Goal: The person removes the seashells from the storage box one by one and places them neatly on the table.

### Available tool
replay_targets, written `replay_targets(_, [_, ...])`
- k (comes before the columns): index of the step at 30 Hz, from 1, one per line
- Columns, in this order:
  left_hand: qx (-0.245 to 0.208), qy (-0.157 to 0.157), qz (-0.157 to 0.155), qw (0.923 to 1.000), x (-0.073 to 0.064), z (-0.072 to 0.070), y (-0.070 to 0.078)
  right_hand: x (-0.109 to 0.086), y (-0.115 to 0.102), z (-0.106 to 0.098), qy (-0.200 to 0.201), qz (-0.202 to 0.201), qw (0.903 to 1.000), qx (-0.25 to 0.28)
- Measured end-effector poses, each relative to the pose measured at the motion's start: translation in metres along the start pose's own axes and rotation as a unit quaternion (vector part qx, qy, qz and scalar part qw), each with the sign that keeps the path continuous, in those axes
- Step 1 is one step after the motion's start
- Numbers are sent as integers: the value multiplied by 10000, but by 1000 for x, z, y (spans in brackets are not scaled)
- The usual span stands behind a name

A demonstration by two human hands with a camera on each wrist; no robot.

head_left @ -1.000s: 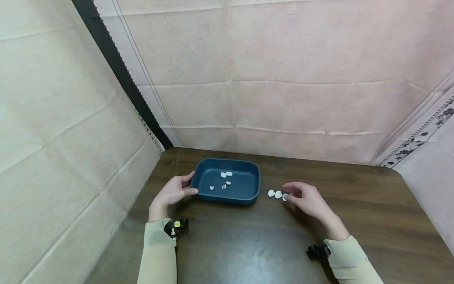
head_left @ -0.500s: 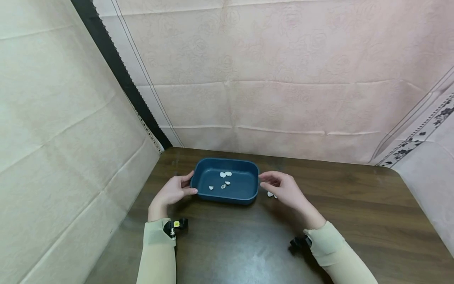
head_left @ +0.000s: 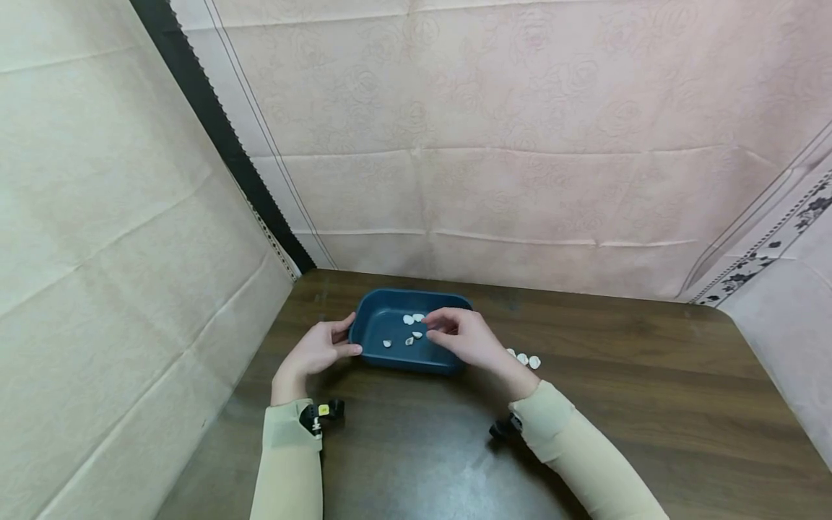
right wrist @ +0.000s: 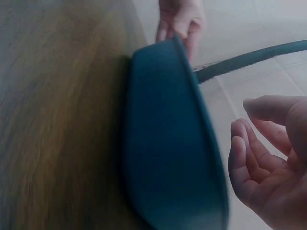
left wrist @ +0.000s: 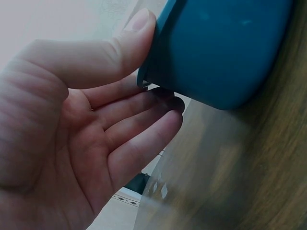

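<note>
A dark blue rectangular tray [head_left: 406, 361] stands on the table, and my left hand [head_left: 318, 348] holds its left end. In the left wrist view the thumb of that hand [left wrist: 96, 120] lies against the tray's rim [left wrist: 225, 52], its fingers on the outer side. Several small white shell-like pieces [head_left: 418, 318] lie on the tray's floor. Over the tray's right half hovers my right hand [head_left: 471, 338], thumb and fingers bent but apart near these pieces. In the right wrist view nothing shows between the thumb and fingers of that hand [right wrist: 273, 163].
More white pieces [head_left: 523, 358] lie in a row right of the tray, partly covered by the right forearm. The brown wooden table [head_left: 416, 448] meets pale cloth [head_left: 520, 180] at its back and left. Each wrist bears a small black camera [head_left: 334, 409].
My right hand has moved left from the row of white pieces, past the tray's right edge, to above the tray's inside. My left hand stays at the tray's left end.
</note>
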State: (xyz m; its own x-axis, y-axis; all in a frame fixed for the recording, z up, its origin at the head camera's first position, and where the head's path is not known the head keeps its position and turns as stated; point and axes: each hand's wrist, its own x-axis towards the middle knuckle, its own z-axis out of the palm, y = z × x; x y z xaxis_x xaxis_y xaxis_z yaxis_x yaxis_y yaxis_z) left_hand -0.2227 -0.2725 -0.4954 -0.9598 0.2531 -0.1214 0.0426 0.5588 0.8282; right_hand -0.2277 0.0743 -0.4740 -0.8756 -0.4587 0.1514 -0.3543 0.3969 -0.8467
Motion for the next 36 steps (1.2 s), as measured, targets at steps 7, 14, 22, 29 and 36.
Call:
replay_targets(7, [1,-42,52,10000,1,1,-2,24,10,21,-232,120,9995,-152])
replay_targets(14, [-9,7,-46,10000,0,2,0,44,14,32,-277,457,9974,-475])
replay_targets(22, [66,40,-109,9999,-1,1,-1,68,22,48,-219,938,9934,-630])
replay_targets(29, [-8,15,-65,10000,-1,1,-1,76,27,56,-79,1089,9915,-704])
replay_targets(36, [-98,6,24,9999,0,0,-2,77,28,59,-10,1152,9889,-934])
